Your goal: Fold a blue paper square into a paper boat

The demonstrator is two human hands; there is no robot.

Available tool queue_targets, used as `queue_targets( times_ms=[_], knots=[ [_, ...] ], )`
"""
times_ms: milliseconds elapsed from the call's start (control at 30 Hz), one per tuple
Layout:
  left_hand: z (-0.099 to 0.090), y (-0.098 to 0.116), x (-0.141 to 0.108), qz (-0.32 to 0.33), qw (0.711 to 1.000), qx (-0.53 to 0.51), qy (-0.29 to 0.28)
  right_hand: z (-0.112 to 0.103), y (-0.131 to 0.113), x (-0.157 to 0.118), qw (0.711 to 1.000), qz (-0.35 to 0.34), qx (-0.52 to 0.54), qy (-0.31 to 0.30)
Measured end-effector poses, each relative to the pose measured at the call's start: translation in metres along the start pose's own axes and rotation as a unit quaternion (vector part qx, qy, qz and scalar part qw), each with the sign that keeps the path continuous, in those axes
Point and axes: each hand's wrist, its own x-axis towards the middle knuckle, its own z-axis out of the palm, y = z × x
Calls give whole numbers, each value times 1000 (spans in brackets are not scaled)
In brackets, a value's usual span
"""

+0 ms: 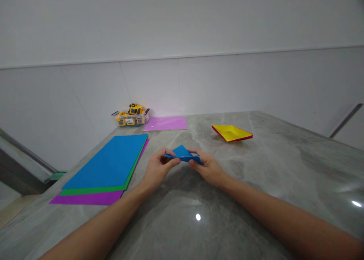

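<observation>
Between my two hands is a small piece of folded blue paper (182, 152), a pointed flap standing up in its middle. My left hand (159, 166) pinches its left end between thumb and fingers. At the right end, my right hand (208, 166) grips the paper with the thumb in front and the fingers behind. The paper is held just above the grey marbled table (182, 229). Farther off to the right lie folded yellow and red papers (231, 133), stacked together.
Large blue, green and purple sheets (109, 161) overlap on the left of the table. Toward the back, a pink-purple pack of sheets (167, 123) lies beside a clear plastic box (131, 119) of yellow and black toy parts. A white wall (216, 81) stands behind.
</observation>
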Motion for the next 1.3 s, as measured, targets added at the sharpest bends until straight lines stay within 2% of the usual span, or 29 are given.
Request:
queue_targets(
  times_ms=[133, 300, 467, 733, 1067, 1200, 1300],
  knots=[
    [-1, 2, -1, 41, 998, 42, 20, 3, -3, -5, 999, -1, -3, -34],
    [0, 11, -4, 46, 998, 45, 13, 3, -9, -8, 999, -3, 6, -53],
    [2, 13, -6, 61, 996, 69, 4, 4, -12, -6, 998, 18, 42, -40],
    [1, 5, -6, 45, 995, 89, -5, 7, -13, -5, 993, 68, 90, -25],
    [5, 10, -9, 29, 998, -16, -54, 3, -10, 0, 989, 78, 129, -4],
    [6, 13, -7, 11, 996, -87, -13, -1, -11, 3, 987, 74, 129, 53],
    [3, 10, -3, 5, 995, -97, 26, -1, -14, 4, 983, 85, 141, 80]
  ],
)
